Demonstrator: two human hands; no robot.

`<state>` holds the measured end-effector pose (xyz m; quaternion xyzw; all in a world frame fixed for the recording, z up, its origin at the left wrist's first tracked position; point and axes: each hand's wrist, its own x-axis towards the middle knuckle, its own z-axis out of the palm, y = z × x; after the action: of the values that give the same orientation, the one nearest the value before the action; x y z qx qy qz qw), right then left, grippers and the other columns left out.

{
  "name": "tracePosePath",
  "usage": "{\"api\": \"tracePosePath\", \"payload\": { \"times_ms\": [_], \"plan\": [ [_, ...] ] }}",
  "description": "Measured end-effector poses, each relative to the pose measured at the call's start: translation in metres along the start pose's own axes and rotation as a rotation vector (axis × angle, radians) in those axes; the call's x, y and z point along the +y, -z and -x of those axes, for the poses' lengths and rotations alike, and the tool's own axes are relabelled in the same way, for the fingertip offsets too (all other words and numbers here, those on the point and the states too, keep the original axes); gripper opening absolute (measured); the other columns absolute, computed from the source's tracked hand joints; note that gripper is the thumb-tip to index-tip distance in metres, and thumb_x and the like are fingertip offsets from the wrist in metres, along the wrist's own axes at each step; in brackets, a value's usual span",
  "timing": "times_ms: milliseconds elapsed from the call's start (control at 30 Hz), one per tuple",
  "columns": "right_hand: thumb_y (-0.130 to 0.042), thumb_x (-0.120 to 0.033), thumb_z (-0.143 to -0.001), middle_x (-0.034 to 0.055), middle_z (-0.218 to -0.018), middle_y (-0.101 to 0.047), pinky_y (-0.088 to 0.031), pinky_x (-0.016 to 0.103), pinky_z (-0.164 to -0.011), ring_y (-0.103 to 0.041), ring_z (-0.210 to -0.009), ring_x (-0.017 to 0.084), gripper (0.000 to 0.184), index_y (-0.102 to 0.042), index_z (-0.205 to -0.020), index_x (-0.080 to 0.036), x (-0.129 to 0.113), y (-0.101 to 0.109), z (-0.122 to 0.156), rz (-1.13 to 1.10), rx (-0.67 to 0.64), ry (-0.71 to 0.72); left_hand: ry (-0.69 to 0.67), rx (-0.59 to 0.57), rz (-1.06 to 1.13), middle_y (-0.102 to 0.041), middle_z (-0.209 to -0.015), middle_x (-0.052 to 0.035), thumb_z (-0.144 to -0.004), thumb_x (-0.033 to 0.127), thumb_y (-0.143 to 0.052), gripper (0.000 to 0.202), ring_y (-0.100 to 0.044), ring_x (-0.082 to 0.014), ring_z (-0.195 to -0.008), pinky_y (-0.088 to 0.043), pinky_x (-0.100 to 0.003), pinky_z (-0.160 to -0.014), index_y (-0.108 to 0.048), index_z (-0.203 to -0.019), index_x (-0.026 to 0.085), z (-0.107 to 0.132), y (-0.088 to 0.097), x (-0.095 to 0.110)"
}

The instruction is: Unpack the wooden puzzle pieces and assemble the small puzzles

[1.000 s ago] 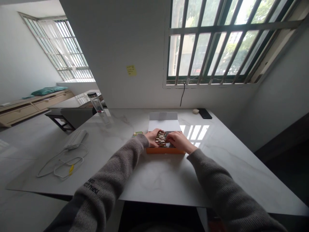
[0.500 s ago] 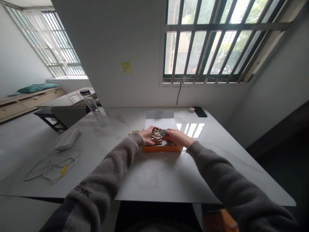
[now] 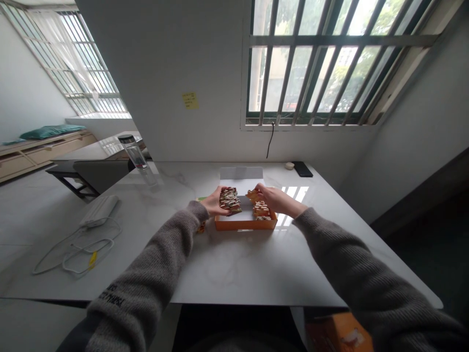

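Through the head camera I have my left hand [image 3: 214,201] gripping a thick stack of thin, flat, multicoloured pieces [image 3: 229,200] between thumb and fingers, at the left end of the open orange-walled cardboard box with a white interior [image 3: 245,225]. My right hand [image 3: 274,198] pinches a small orange-brown flat piece [image 3: 252,195] above the box's right half, where more pieces with pale edges [image 3: 261,210] lean against the right wall. Between, I see white box floor. White marbled tabletop [image 3: 234,269] stretches from the box's front wall to the near edge.
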<state>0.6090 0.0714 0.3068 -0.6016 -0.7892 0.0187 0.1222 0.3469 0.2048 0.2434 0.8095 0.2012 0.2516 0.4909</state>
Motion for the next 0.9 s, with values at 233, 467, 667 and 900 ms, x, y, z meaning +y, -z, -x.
{"api": "tracePosePath", "payload": {
  "times_ms": [233,467,667,900],
  "plan": [
    [-0.045,-0.019,-0.101,0.0105,-0.099,-0.073,-0.043,0.027,-0.063,-0.066,-0.078,0.020,0.018,-0.061,-0.110,-0.018,0.007,-0.006,0.015,0.070,-0.101,0.048,0.031,-0.015,-0.014,-0.063,-0.118,-0.0113,-0.057,0.019,-0.089,0.090,-0.066,-0.0261,-0.110,-0.048,-0.055,-0.105,-0.036,-0.130,0.019,0.003,-0.004,0.012],
    [-0.053,-0.014,-0.097,0.0127,-0.105,-0.070,-0.050,0.036,-0.082,-0.066,-0.091,0.025,0.017,-0.067,-0.107,-0.015,0.004,-0.020,0.023,0.236,-0.011,0.178,0.033,-0.020,0.018,-0.064,-0.115,-0.0105,-0.059,0.017,-0.088,0.089,-0.068,-0.0263,-0.108,-0.050,-0.055,-0.103,-0.033,-0.128,0.020,0.006,-0.006,0.011],
    [-0.048,-0.016,-0.100,0.0134,-0.104,-0.067,-0.050,0.038,-0.083,-0.062,-0.095,0.026,0.023,-0.070,-0.100,-0.018,0.002,-0.023,0.035,0.273,0.003,0.198,-0.005,0.004,0.005,-0.063,-0.118,-0.0103,-0.060,0.019,-0.089,0.087,-0.067,-0.0260,-0.109,-0.049,-0.056,-0.106,-0.034,-0.127,0.022,0.009,-0.006,0.022],
    [-0.067,-0.045,-0.089,0.0166,-0.143,-0.051,-0.040,0.054,-0.110,-0.042,-0.135,0.037,0.063,-0.049,-0.144,-0.022,-0.013,-0.057,0.041,0.167,0.116,0.254,-0.150,0.046,-0.091,-0.058,-0.131,-0.0146,-0.062,0.021,-0.087,0.089,-0.061,-0.0287,-0.121,-0.045,-0.054,-0.111,-0.034,-0.134,0.021,0.035,-0.005,0.050]
  ]
}}
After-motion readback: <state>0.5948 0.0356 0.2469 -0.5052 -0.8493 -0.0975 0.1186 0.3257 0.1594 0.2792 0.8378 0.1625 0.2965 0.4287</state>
